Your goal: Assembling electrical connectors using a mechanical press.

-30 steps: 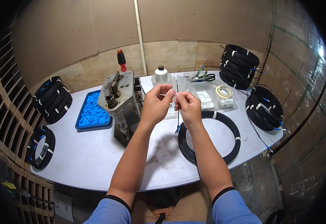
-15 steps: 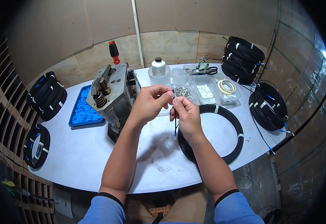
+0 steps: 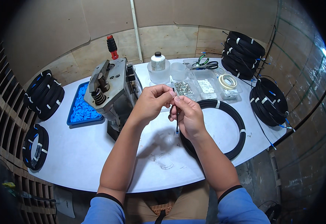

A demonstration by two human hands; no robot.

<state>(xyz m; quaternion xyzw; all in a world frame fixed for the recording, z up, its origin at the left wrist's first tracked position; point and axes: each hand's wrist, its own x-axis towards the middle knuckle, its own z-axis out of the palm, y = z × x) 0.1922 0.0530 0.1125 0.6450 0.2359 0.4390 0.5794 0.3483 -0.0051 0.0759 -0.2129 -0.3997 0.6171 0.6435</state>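
Observation:
In front of me, over the middle of the table, both hands meet on a thin black cable (image 3: 177,126). Its pale, slender tip points up and away from me, while a small blue bit shows at the lower end. My left hand (image 3: 154,103) pinches it near the upper part with thumb and forefinger. Just below and to the right, my right hand (image 3: 188,112) is closed round the same cable, its fingertips touching the left ones. The fingers hide the part between them. Beneath the right wrist lies a taped coil of black cable (image 3: 235,116).
A metal press (image 3: 112,86) with a red-black handle stands left of my hands, beside a tray of blue pieces (image 3: 81,108). Beyond are a white bottle (image 3: 158,62), a box of metal parts (image 3: 184,89), tape rolls (image 3: 227,81) and pliers (image 3: 201,61). Cable coils (image 3: 242,54) are stacked at both sides.
The view has shifted slightly. Both hands keep their pinch on the cable, with the right thumb a little further along it and the cable's lower end tilted slightly differently.

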